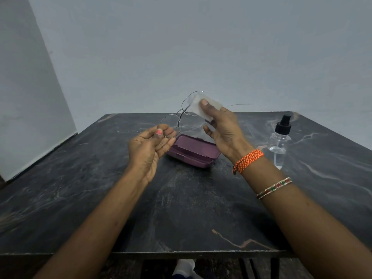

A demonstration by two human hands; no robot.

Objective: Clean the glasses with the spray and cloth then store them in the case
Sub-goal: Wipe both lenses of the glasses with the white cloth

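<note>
Thin wire-framed glasses (179,115) are held up above the table, tilted with one lens higher than the other. My left hand (149,146) pinches the rim of the lower lens between thumb and fingers. My right hand (223,127) presses a small pale cloth (203,106) against the upper lens, thumb on top. One temple arm sticks out to the right behind that hand. A purple case (193,152) lies open on the table below the glasses. A clear spray bottle (280,141) with a black pump stands to the right.
The dark marbled table (181,208) reaches to a grey wall at the back, and a white wall runs along its left side. Its front edge lies close to me. Something white shows on the floor under that edge.
</note>
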